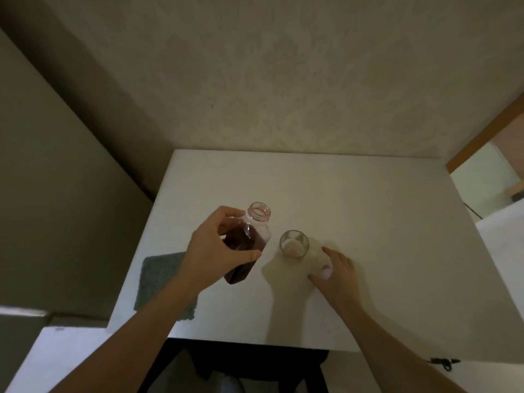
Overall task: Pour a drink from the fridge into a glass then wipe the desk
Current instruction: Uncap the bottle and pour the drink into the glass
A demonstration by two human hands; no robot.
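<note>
My left hand [218,251] grips a clear square bottle [249,242] of dark red drink. The bottle is lifted above the white desk [368,222], its open neck leaning away from me and a little to the right. A small clear glass [294,243] stands upright just right of the bottle and looks empty. My right hand [337,273] rests on the desk right of the glass, apart from it, with a small pale cap [326,272] pinched between thumb and fingers. A grey cloth [158,282] lies flat at the desk's left edge, partly under my left forearm.
The desk stands against a patterned wall at the back. A tall pale panel rises to the left. At the right are a wooden door frame [482,131] and a dark cable [472,212]. Dark chair legs [255,367] show below the front edge.
</note>
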